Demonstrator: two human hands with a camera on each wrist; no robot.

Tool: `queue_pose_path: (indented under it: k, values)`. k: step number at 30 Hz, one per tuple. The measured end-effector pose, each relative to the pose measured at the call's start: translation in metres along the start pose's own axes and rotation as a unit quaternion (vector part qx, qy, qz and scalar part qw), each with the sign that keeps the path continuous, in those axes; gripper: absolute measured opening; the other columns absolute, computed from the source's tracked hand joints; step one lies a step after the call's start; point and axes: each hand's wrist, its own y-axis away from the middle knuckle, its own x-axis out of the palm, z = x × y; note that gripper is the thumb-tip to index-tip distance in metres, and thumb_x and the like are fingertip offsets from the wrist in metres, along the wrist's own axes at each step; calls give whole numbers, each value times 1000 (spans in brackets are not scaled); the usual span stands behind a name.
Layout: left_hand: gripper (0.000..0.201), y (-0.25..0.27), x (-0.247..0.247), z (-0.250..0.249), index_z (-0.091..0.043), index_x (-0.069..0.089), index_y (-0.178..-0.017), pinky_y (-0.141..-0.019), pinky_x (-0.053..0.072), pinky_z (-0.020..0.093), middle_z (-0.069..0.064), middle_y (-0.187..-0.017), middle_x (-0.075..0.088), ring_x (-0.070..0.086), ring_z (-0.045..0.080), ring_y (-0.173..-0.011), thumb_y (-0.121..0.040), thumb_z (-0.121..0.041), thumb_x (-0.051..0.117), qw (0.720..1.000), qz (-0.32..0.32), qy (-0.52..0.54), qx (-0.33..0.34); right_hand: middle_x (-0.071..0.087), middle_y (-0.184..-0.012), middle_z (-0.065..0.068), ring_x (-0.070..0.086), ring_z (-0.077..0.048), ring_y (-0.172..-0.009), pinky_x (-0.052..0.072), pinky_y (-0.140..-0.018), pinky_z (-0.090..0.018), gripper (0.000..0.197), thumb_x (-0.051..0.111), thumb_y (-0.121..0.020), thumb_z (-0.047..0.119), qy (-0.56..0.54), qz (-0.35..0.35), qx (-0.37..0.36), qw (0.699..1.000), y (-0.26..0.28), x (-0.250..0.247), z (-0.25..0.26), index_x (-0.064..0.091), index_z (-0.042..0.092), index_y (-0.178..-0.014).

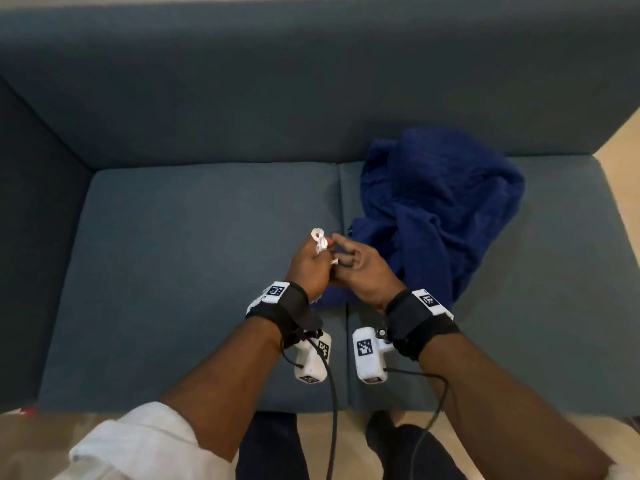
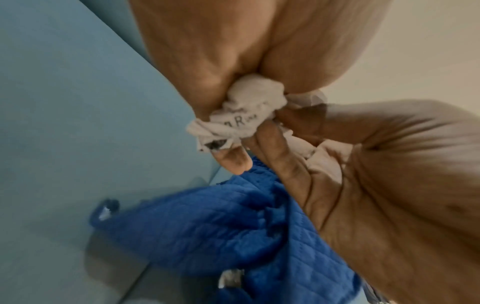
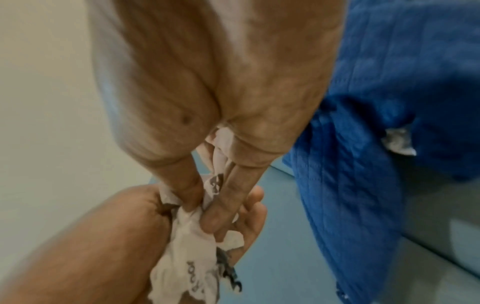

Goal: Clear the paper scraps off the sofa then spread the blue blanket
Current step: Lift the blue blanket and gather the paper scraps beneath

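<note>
Two grips meet: left hand (image 1: 307, 268), right hand (image 1: 363, 273) both pinching paper scraps (image 1: 320, 241) between them; blue blanket (image 1: 440, 202) bunched just right.

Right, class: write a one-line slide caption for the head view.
Over the sofa, left hand and right hand bunch paper scraps; blue blanket lies heaped, unspread.

soft, even indoor light, rather dim over the sofa (image 1: 194, 258); shadows are faint. the head view bows at its edges. both wrist views are motion-smeared, the blue blanket (image 2: 207, 230) blurred.
</note>
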Motion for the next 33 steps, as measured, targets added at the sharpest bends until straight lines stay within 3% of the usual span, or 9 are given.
queue_pose_path:
  k: [4,7,10,14,19,24,28,31,33]
  values:
    - [25,48,60,-28,-31,68,-96,-88,58,53,13,-103,73,69,33,-99,-77,-40,54,997,40,56,-27,73,-124,-15,71,-21,-111,61,-92,-32,72,53,-97,-10,63,-38,-6,997,52,-54,5,25,8,-161]
    - [31,82,108,-46,-21,61,-96,-77,59,55,15,-94,70,67,28,-85,-76,-44,62,995,84,46,-32,75,-102,4,68,7,-84,54,-69,-11,77,55,-93,-13,80,-63,-12,995,92,-95,9,24,7,-161]
    - [18,108,141,-62,-27,54,-93,-72,59,44,8,-88,66,63,20,-78,-82,-38,64,995,103,-1,9,73,-70,14,68,5,-68,53,-64,-15,84,57,-85,-11,95,-88,-29,991,124,-124,0,25,9,-161]
    - [14,111,172,-72,-10,54,-108,-65,50,23,11,-94,63,58,3,-70,-95,-6,49,987,150,-34,51,80,-91,2,74,-7,-88,56,-83,-23,75,56,-95,-10,47,-131,-61,988,151,-152,-16,28,19,-159]
    - [28,104,200,-84,-34,62,-96,-83,54,40,5,-91,70,66,21,-86,-87,-13,46,989,148,-3,3,74,-119,2,69,-4,-104,52,-95,-27,72,50,-101,-9,34,-137,-51,989,166,-173,-20,25,24,-160]
    - [31,95,224,-100,-17,64,-106,-89,55,46,14,-103,71,67,27,-93,-98,1,40,983,172,48,-35,56,-149,-1,57,-10,-134,49,-107,-26,80,66,-92,-10,54,-145,-82,985,183,-199,-10,30,12,-160]
    - [28,88,255,-101,-17,66,-93,-87,55,48,16,-94,71,67,33,-91,-85,0,45,978,187,64,-62,66,-136,-2,70,-10,-108,57,-99,-34,72,80,-85,-1,25,-190,-62,979,197,-230,-12,49,17,-147]
    - [36,91,285,-104,-13,60,-87,-69,54,35,11,-85,66,63,26,-77,-90,14,37,976,195,69,-63,71,-122,4,73,-16,-96,61,-90,-39,53,81,-85,7,55,-248,-69,965,207,-253,-14,61,21,-132]
    - [35,94,301,-104,-10,56,-89,-52,51,27,9,-80,61,60,19,-63,-92,17,34,972,199,92,-89,71,-113,12,70,-6,-88,59,-82,-32,40,81,-86,16,95,-296,-73,948,215,-271,-15,67,27,-122]
